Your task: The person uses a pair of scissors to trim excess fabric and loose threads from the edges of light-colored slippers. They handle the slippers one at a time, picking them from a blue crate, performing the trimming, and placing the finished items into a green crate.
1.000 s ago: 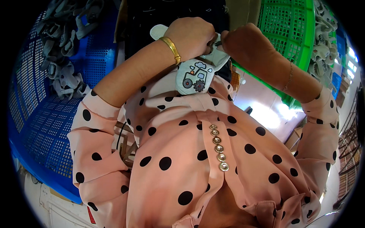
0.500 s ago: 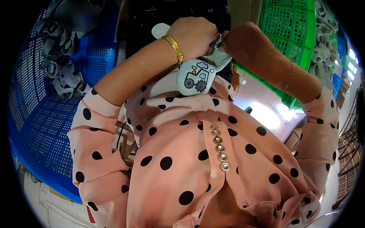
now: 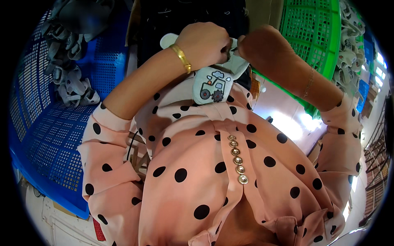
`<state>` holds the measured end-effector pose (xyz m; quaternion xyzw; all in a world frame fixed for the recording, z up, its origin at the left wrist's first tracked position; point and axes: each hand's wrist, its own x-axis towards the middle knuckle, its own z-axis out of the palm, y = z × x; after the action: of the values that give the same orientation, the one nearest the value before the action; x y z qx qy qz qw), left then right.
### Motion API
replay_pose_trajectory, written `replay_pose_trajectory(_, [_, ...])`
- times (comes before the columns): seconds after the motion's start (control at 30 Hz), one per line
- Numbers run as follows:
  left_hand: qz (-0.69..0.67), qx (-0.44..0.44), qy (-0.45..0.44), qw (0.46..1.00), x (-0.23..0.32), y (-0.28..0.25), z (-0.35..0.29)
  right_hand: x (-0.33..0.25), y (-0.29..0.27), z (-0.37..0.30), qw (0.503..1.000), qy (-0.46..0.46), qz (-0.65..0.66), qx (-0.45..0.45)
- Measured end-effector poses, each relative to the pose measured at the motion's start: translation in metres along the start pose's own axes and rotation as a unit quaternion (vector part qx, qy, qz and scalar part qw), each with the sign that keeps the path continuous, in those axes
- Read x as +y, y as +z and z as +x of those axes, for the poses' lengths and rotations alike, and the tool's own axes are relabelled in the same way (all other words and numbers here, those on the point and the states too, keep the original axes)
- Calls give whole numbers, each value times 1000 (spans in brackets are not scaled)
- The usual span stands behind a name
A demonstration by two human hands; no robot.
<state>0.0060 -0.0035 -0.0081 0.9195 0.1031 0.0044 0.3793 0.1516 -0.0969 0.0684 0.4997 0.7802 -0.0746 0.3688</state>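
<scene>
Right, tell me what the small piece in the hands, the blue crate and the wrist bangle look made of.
Small piece: soft pale fabric, likely padded, with a stitched tractor patch; both hands, left and right, grip it. Blue crate: moulded plastic, glossy, with a lattice of holes. Bangle: shiny yellow metal, gold-coloured.

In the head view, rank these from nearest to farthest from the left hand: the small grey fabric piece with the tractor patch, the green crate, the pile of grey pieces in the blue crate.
1. small grey fabric piece, held in the left hand.
2. green crate, to the right, beyond the right hand.
3. pile of grey pieces, far left in the blue crate.
</scene>
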Motion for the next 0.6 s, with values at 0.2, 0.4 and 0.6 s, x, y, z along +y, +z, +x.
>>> replay_pose_trajectory(0.2, [-297,92,-182,933,-2,-19,-42,3,2,-36,904,177,349,173])
replay_pose_trajectory(0.4, [-334,266,-235,873,22,-22,-53,-58,9,-38,745,264,579,201])
replay_pose_trajectory(0.6, [-306,364,-238,847,13,-35,-64,-53,29,-16,649,311,607,336])
